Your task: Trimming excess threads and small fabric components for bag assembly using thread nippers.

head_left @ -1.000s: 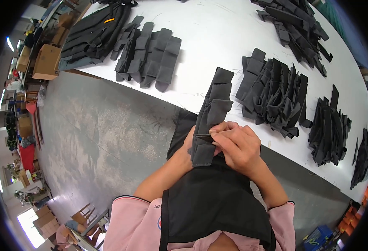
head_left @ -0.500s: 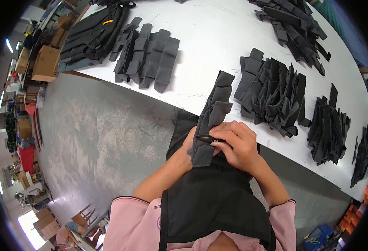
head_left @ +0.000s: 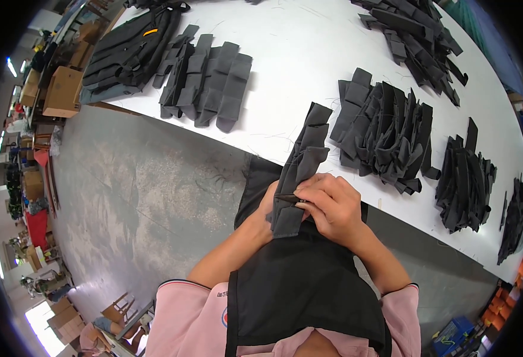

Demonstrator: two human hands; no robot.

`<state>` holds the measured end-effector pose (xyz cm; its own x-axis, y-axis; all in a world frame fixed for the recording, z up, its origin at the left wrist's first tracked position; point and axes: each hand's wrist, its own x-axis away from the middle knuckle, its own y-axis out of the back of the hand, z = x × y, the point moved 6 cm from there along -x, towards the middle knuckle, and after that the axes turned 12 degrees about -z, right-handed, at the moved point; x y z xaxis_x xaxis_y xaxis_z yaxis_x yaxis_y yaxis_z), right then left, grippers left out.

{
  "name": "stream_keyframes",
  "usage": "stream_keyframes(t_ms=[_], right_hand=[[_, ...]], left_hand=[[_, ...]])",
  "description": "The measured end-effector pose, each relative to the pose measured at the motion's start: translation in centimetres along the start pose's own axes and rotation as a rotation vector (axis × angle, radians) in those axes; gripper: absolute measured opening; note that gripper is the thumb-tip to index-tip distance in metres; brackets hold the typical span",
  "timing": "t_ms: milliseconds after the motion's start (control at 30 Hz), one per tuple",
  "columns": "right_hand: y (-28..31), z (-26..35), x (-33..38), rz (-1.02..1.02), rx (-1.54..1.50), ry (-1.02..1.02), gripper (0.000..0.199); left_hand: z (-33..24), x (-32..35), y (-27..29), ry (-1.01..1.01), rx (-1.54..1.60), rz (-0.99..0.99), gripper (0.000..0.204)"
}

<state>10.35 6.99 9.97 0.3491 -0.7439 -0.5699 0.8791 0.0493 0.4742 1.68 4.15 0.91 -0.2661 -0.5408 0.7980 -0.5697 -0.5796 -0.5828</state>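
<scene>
A dark grey fabric strip (head_left: pixel 307 156) with folded, stitched sections runs up from my lap toward the table's front edge. My left hand (head_left: pixel 266 205) is closed on its lower part from the left side and beneath, so most of its fingers are hidden. Pinched in my right hand (head_left: pixel 333 203) is a pair of small thread snips (head_left: pixel 286 197). Their thin blades point left and lie across the strip, touching or just above it. Whether the blades have a thread between them is too small to tell.
The white table (head_left: pixel 285 71) bears a pile of similar strips (head_left: pixel 386 134), more strips at left (head_left: pixel 205 80) and right (head_left: pixel 465 184), and a black backpack (head_left: pixel 132 56). Loose threads lie about. A cardboard box (head_left: pixel 64 90) stands beyond the table's left end.
The snips show less of their handle between my right fingers, and the blades sit slightly lower on the strip. My left hand stays in place on the fabric.
</scene>
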Motion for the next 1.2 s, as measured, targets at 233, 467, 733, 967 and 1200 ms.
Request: stream_keyframes(t_ms=[233, 467, 733, 967, 1200], right_hand=[[-0.6, -0.7, 1.5, -0.084, -0.244, -0.361, 0.025], [0.4, 0.7, 1.7, -0.129, 0.135, -0.023, 0.024], [0.9, 1.7, 0.5, -0.077, 0.161, 0.169, 0.03], [0.1, -1.5, 1.7, 0.071, -0.554, -0.6, 0.026], [1.1, -0.9, 1.9, -0.147, -0.256, -0.447, 0.023]], left_hand=[[0.4, -0.7, 0.0, 0.074, 0.103, 0.14, 0.023], [0.8, -0.5, -0.9, 0.213, 0.265, 0.501, 0.036], [0.4, 0.4, -1.5, 0.12, 0.129, 0.276, 0.022], [0.0, 1.3, -3.2, 0.138, 0.123, 0.323, 0.025], [0.1, 0.5, -1.7, 0.047, 0.117, 0.553, 0.027]])
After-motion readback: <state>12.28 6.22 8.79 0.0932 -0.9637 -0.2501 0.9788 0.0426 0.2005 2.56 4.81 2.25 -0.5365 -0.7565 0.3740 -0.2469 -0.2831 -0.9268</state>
